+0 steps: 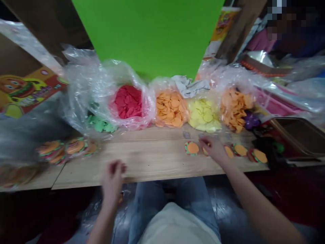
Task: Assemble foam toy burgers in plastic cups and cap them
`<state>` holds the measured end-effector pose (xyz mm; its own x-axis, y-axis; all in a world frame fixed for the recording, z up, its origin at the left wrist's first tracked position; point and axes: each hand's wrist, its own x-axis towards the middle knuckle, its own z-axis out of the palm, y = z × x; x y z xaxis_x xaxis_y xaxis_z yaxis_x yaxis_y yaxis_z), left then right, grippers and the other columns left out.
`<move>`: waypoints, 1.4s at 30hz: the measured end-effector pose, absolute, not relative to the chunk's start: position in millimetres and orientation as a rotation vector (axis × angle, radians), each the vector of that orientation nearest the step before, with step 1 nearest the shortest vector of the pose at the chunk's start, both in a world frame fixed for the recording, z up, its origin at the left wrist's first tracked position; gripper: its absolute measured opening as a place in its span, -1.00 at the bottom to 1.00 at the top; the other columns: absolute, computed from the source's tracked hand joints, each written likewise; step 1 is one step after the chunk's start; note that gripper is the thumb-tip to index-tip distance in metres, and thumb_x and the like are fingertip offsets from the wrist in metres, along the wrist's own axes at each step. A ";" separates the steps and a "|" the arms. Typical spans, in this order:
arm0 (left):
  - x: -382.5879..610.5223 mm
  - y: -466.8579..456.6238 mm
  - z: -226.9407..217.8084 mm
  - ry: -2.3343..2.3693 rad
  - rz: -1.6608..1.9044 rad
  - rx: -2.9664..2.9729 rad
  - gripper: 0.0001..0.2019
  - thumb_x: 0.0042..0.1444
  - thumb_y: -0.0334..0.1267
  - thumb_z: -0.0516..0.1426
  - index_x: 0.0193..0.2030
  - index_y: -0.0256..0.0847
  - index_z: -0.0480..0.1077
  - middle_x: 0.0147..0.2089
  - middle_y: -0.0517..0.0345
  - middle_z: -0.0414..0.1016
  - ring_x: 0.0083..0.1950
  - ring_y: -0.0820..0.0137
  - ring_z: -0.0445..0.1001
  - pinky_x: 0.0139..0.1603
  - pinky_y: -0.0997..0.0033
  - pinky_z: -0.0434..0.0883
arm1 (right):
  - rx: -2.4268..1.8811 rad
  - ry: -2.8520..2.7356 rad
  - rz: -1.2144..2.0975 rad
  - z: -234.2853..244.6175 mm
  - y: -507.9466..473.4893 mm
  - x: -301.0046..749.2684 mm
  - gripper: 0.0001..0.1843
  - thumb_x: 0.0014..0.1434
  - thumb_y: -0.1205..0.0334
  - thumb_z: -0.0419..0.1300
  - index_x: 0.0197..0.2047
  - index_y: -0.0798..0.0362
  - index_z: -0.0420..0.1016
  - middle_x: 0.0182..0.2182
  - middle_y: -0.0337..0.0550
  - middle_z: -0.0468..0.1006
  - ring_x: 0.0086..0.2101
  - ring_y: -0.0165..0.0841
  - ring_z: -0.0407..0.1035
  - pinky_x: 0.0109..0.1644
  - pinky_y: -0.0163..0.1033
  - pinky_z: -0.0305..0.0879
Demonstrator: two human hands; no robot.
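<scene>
My left hand (pixel 114 174) hovers at the table's front edge, its fingers curled in, with nothing seen in them. My right hand (pixel 214 147) reaches over a row of small toy burgers, thumb and fingertips pinched together; what they hold, if anything, is too blurred to tell. It partly covers one burger (pixel 205 151). To its left lies another layered burger (pixel 191 148) with an orange round on top. On its right side are several more, including a burger (pixel 239 149) and a burger (pixel 259 155). A small greyish square (pixel 186 135) lies just behind the row.
Clear plastic bags hold green pieces (pixel 101 124), red rounds (pixel 129 101), orange rounds (pixel 171 108), yellow rounds (pixel 204 113) and more orange pieces (pixel 236 106). Finished-looking burgers (pixel 76 146) sit at left. A green panel (pixel 152 37) stands behind; a brown tray (pixel 302 135) is at right.
</scene>
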<state>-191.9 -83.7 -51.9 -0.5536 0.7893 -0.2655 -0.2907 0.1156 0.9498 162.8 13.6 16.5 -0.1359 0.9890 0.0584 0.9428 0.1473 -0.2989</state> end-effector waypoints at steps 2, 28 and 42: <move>-125.8 -76.0 -62.4 1.337 1.204 0.675 -0.76 -0.10 -0.22 0.19 -0.29 -0.26 0.32 -0.38 0.15 0.41 -0.42 0.48 0.42 -0.41 0.55 0.37 | -2.066 -2.217 0.122 25.8 54.8 168.9 -0.73 0.16 0.20 -0.04 -0.21 0.12 0.41 -0.30 -0.07 0.50 -0.29 -0.32 0.37 -0.25 -0.29 0.21; -99.8 -69.1 -70.5 1.263 0.856 0.640 -0.95 0.03 -0.37 0.07 -0.39 -0.26 0.24 -0.56 0.24 0.37 -0.52 0.50 0.42 -0.38 0.44 0.42 | -1.172 -2.432 0.459 -18.2 -14.6 109.3 -0.64 0.18 0.28 -0.04 0.04 0.00 0.33 -0.16 -0.04 0.38 -0.20 -0.35 0.30 -0.17 -0.25 0.28; -98.6 -87.3 -62.8 0.965 0.975 0.652 -0.72 -0.02 -0.36 0.14 -0.13 -0.24 0.22 -0.27 0.11 0.42 -0.24 0.45 0.45 -0.14 0.41 0.37 | -1.039 -2.434 0.066 -45.8 -73.2 104.2 -0.46 0.14 0.40 -0.01 0.20 0.05 0.04 0.06 0.03 0.21 0.09 -0.22 0.06 0.11 -0.02 0.15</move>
<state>-98.6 -87.3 -62.8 0.2266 0.8997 -0.3729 -0.3828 0.4344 0.8154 104.2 -73.2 -45.8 -0.5904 0.6906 0.4177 0.6668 0.7090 -0.2296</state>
